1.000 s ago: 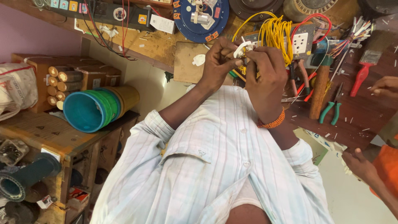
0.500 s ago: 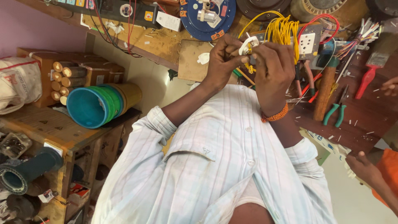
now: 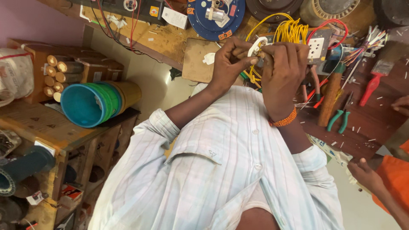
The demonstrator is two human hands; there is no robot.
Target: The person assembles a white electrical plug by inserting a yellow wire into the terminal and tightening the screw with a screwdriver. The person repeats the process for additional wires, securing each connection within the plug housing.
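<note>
Hands are where they were a moment back, both raised over the striped shirt point(image 3: 221, 170), but the grip has tightened: the left hand point(image 3: 230, 64) and right hand point(image 3: 283, 72) now sit closer together around the small white fitting point(image 3: 257, 46), and the view has slid a little so the bench point(image 3: 370, 123) shows more of its tools. That closer pinch suggests fine fiddling at the fitting is under way, not a change of thing.

Left hand is curled, thumb and fingers clamped on the white fitting from its near side. Right hand is bent at the wrist (an orange bead band point(image 3: 283, 121) shows there), fingertips closed on the fitting's other side; what else it may pinch I cannot tell. Yellow wires point(image 3: 292, 32) loop just beyond the fitting, and a white socket plate point(image 3: 316, 48) lies beside them. Green-handled pliers point(image 3: 341, 117) rest well below, right of the fitting.
</note>
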